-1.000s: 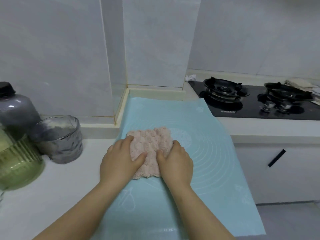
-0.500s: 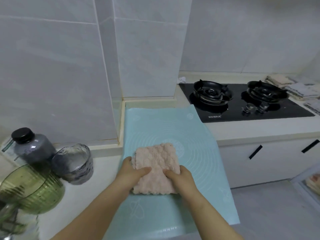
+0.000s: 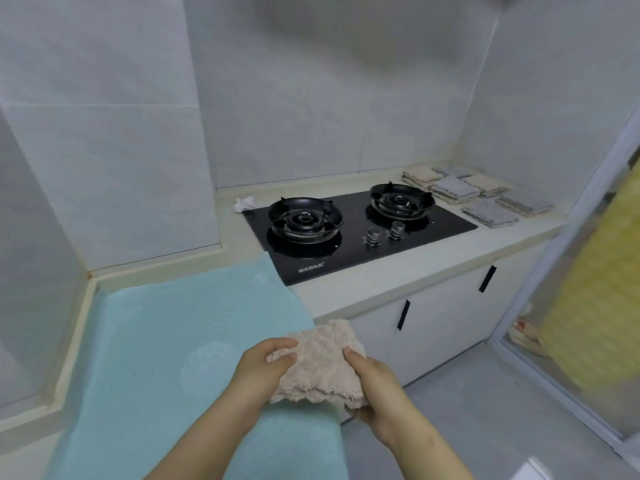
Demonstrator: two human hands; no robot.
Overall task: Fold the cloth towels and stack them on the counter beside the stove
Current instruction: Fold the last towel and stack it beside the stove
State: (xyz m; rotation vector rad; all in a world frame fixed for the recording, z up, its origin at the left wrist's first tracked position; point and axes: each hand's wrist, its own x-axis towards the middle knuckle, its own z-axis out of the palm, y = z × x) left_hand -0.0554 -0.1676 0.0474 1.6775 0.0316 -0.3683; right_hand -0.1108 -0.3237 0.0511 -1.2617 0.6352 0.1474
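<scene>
**Q:** What's around you right now?

**A:** Pale tiled walls (image 3: pixel 311 116) on every side, meeting in a corner. A cream counter (image 3: pixel 363 289) runs below them, with white cabinet doors (image 3: pixel 446 317) underneath.

**Q:** And on the counter?

**A:** A light blue mat (image 3: pixel 166 341) covers the near stretch in front of me. Beside it sits the black two-burner stove (image 3: pixel 346 263). Past the stove, several folded towels (image 3: pixel 453 190) lie in low piles, grey and cream.

**Q:** Where's your towel?

**A:** The pink towel (image 3: pixel 322 365) is folded small and sits between my hands at the mat's right edge. My left hand (image 3: pixel 259 375) pinches its left side and my right hand (image 3: pixel 377 393) curls around its right side, thumb on top.

**Q:** Anything smaller?

**A:** A crumpled white scrap (image 3: pixel 244 204) lies at the stove's back left corner.
</scene>
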